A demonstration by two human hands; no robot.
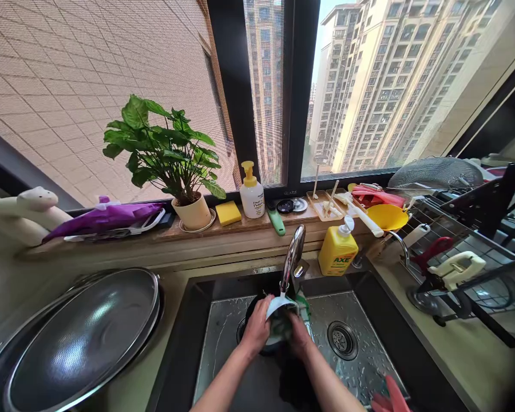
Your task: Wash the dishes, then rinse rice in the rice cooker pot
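Both my hands are down in the steel sink (223, 343) under the tap (292, 257). My left hand (256, 327) is closed round the rim of a small white bowl (278, 306), tilted on its side. My right hand (299, 335) is closed on a green cloth or sponge (304, 306) pressed against the bowl. A dark round dish (252, 312) lies under them in the sink. The drain (342, 339) lies to the right of my hands.
A large steel wok lid (81, 337) rests on the counter at left. On the sill stand a potted plant (171, 160), a yellow sponge (228, 213) and a soap pump (252, 194). A yellow AXE bottle (338, 249) stands by the tap. A dish rack (463, 252) is at right. Pink gloves (388, 397) lie at the sink's front right.
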